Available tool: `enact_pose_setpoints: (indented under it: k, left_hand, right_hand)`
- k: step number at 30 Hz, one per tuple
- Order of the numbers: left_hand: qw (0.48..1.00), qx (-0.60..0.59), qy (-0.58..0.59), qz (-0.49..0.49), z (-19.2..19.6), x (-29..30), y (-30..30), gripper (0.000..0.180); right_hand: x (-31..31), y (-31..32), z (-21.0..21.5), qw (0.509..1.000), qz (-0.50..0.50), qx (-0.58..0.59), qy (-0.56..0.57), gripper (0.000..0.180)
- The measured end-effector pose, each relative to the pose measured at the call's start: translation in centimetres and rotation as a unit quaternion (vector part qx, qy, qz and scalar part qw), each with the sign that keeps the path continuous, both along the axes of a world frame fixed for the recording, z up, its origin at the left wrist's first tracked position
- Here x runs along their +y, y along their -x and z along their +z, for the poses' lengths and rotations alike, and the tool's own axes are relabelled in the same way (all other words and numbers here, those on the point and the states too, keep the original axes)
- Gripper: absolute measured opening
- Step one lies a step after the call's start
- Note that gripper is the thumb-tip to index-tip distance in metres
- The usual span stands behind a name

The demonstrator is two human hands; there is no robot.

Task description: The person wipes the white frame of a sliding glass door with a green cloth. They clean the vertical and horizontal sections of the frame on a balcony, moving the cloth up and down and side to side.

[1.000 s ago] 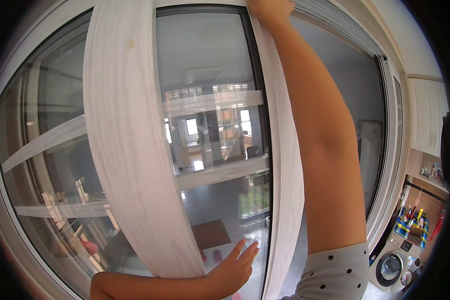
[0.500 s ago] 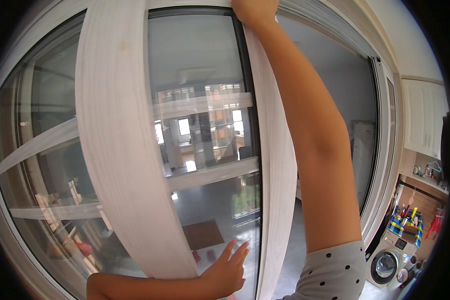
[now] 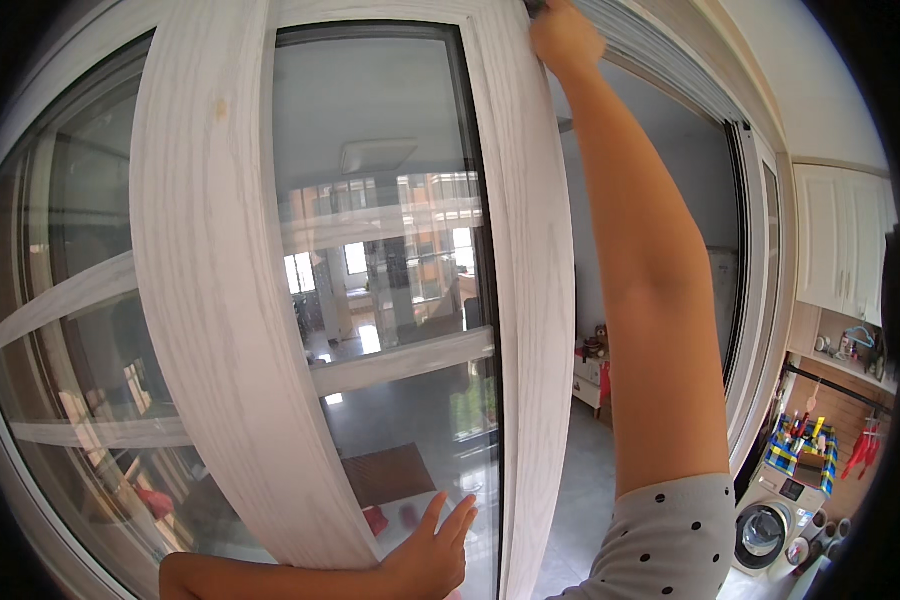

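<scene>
Indoors, with a washing machine (image 3: pixel 762 530) and white cabinets (image 3: pixel 838 242) at far right, faces a white-framed glass door (image 3: pixel 402 362), upright at centre. Has the right hand (image 3: pixel 570 42) high, at the door's upper right corner, fingers bent near a small dark thing (image 3: pixel 535 6); cannot tell whether gripping it. Holds the left hand (image 3: pixel 428 556) low before the door, fingers loosely parted and empty; cannot tell whether touching.
</scene>
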State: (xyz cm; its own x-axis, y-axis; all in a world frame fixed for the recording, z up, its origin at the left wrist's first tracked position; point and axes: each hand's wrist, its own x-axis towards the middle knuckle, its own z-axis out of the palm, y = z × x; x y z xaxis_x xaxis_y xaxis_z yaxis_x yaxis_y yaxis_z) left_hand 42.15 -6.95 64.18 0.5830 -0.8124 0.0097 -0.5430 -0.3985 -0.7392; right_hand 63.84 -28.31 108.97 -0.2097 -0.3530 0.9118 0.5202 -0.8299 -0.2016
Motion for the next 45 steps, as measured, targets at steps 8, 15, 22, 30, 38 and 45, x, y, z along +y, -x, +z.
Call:
enact_pose_setpoints:
  k: [8,15,22,30,38,45]
  left_hand:
    - [0.999,-0.017,0.022,-0.016,-1.2,0.2,-0.7,0.045]
    - [0.998,0.003,0.056,-0.017,-1.4,0.3,-0.5,0.044]
    - [0.997,-0.033,0.059,-0.039,-1.7,0.6,-0.4,0.044]
    - [0.998,-0.041,0.043,-0.025,-1.3,0.5,0.1,0.044]
    - [0.999,-0.021,0.029,-0.012,-2.3,1.1,-0.7,0.047]
    - [0.999,-0.039,0.025,-0.017,-2.2,0.9,-0.5,0.047]
  right_hand:
    - [-6.7,-1.8,-1.4,0.970,0.225,-0.069,-0.061,0.042]
    - [2.4,6.1,-6.0,0.941,0.176,-0.277,0.087,0.033]
    - [13.4,11.7,-3.6,0.914,0.044,-0.351,0.197,0.029]
    - [18.1,11.5,-1.0,0.924,0.012,-0.332,0.188,0.034]
    - [15.9,11.5,-0.9,0.936,-0.100,-0.277,0.193,0.030]
    - [8.9,7.8,-0.7,0.978,-0.060,-0.191,0.067,0.023]
